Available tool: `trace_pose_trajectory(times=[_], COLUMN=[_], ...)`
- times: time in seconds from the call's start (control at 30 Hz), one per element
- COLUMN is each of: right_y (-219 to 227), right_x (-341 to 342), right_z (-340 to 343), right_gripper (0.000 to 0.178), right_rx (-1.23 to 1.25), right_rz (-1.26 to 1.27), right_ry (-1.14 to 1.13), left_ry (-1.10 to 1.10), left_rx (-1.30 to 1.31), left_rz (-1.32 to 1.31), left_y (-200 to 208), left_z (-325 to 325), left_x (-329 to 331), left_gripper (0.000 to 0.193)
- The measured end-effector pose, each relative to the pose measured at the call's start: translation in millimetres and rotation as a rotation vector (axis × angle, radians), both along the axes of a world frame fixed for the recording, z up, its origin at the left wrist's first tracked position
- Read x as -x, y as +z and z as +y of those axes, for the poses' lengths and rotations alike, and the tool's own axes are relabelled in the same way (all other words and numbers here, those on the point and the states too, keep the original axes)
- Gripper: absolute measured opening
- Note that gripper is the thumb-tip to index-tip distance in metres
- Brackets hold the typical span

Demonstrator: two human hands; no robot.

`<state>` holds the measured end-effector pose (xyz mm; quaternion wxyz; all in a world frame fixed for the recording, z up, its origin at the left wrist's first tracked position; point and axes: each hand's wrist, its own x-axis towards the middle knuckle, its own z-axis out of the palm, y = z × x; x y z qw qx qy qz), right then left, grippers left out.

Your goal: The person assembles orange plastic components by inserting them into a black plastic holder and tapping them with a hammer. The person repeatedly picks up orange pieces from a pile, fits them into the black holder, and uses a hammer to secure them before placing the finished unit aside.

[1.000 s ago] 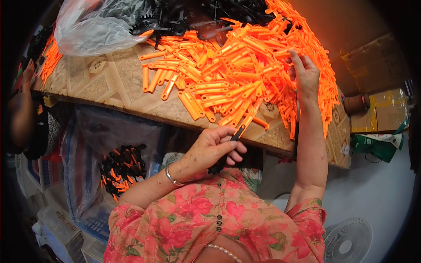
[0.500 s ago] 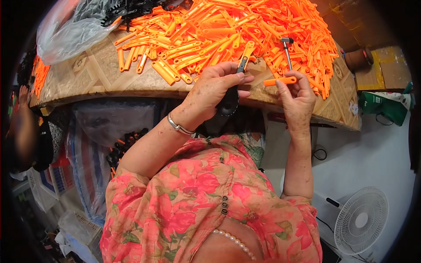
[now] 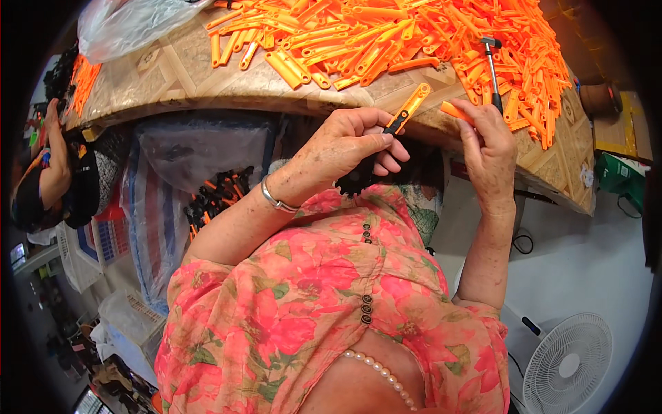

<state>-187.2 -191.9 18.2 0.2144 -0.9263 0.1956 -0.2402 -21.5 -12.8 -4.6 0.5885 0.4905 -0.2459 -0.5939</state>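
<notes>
Left hand (image 3: 345,148) closed around a black part, thumb and fingers pinching it just below the table edge; an orange strip (image 3: 412,105) sticking up and to the right out of that part, tilted. Right hand (image 3: 491,148) just beside, fingers curled on a second, shorter orange piece (image 3: 455,110), held near the strip's upper end but apart from it. Silver bangle (image 3: 274,200) on the left wrist. Above both hands, a table (image 3: 172,72) with a patterned top, heaped with loose orange strips (image 3: 414,34). A small hammer (image 3: 492,65) lying among them, head away from the body. Clear plastic bag (image 3: 131,24) at the table's far left. Under the table, a bag of black and orange parts (image 3: 217,196). White fan (image 3: 565,362) on the floor, lower right. Another person (image 3: 52,165) at the left rim.
</notes>
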Motion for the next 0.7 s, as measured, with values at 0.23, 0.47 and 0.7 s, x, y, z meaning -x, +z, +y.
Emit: trace_pose_trajectory(times=[0.23, 0.47, 0.7], right_y=[4.7, -3.4, -1.6], right_x=[1.9, 9.9, 12.5], right_z=[19.0, 25.3, 27.1], right_gripper=[0.028, 0.029, 0.03], right_rx=[-0.027, 0.083, 0.124], right_rz=[-0.054, 0.078, 0.073], right_ry=[0.248, 0.262, 0.276], left_ry=[-0.177, -0.318, -0.367], left_rx=[-0.04, -0.143, -0.091], left_rz=[0.023, -0.17, -0.199], left_y=[-7.6, 4.7, 2.9], left_z=[0.2, -3.9, -8.0], left_x=[1.5, 5.8, 4.3], left_gripper=[0.021, 0.02, 0.021])
